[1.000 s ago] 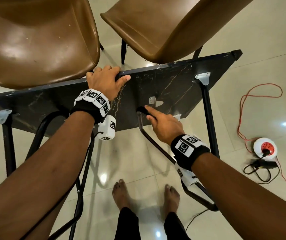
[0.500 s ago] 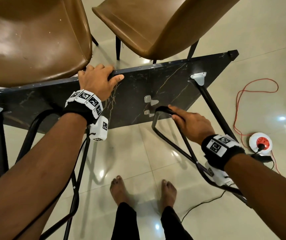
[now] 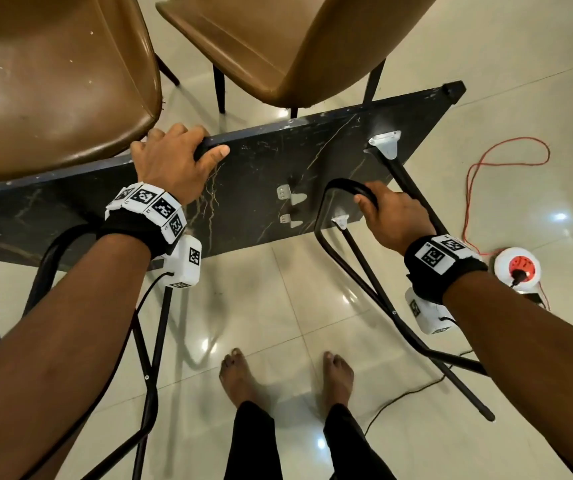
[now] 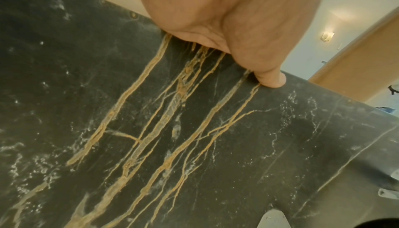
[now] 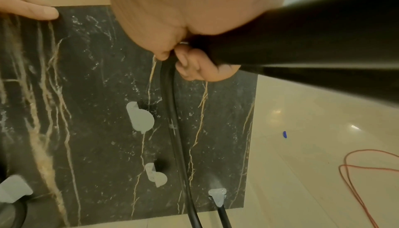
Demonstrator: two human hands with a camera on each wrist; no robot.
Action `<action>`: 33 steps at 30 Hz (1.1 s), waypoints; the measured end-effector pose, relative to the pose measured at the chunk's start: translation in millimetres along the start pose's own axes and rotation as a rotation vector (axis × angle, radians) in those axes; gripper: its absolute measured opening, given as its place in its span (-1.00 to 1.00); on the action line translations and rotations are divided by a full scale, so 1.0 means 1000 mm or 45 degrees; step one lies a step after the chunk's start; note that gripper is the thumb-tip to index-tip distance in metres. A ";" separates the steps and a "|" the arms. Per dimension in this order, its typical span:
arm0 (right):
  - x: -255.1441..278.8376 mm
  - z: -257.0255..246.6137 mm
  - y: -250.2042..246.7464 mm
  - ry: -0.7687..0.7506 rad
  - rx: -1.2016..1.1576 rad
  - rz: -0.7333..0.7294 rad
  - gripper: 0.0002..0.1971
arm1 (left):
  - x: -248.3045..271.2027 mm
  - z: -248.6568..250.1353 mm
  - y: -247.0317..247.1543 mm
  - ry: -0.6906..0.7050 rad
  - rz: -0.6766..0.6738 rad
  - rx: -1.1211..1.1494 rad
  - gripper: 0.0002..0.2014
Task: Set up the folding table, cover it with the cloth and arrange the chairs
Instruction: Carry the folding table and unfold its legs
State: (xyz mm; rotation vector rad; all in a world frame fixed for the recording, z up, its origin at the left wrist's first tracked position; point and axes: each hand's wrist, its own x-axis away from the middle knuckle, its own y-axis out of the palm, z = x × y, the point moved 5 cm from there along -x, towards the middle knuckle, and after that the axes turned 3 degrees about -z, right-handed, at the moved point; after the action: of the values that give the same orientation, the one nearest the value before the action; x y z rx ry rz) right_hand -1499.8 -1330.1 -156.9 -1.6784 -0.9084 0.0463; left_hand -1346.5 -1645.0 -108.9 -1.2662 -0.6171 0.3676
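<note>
The folding table [image 3: 261, 174] stands on its long edge with its black, marble-veined underside [image 4: 194, 146] facing me. My left hand [image 3: 174, 157] grips its top edge, thumb [image 4: 270, 79] pressed on the underside. My right hand [image 3: 392, 216] is curled round the bent black tube of the right leg frame [image 3: 340, 188], swung out from the panel; the fingers [image 5: 194, 64] wrap the tube [image 5: 302, 43]. The left leg frame [image 3: 49, 258] also stands out from the panel. Two brown leather chairs [image 3: 53, 81] [image 3: 295, 39] stand just behind the table. No cloth is in view.
White leg brackets [image 3: 387, 142] and clips [image 3: 287, 194] sit on the underside. A red cord [image 3: 479, 188] runs to a round white and red socket [image 3: 517, 268] on the glossy tile floor at right. My bare feet [image 3: 243, 375] stand below the table.
My right hand went from touching the folded leg's bend to gripping it and swinging the frame away from the panel toward me and to the right. The left hand kept its hold.
</note>
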 end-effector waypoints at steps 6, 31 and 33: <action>-0.010 0.000 0.005 -0.001 -0.065 0.047 -0.60 | 0.006 0.001 0.002 0.002 0.049 -0.006 -0.51; 0.003 -0.025 0.004 -0.175 0.052 0.107 -0.41 | 0.043 0.007 0.009 -0.134 0.129 0.058 -0.48; 0.036 -0.009 -0.010 -0.105 0.124 0.161 -0.30 | 0.042 0.008 0.005 -0.139 0.093 0.072 -0.48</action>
State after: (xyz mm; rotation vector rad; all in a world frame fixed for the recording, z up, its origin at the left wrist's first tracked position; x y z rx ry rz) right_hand -1476.2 -1316.2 -130.5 -1.6510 -0.8468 0.2433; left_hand -1318.1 -1613.7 -103.4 -1.2224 -0.6497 0.5143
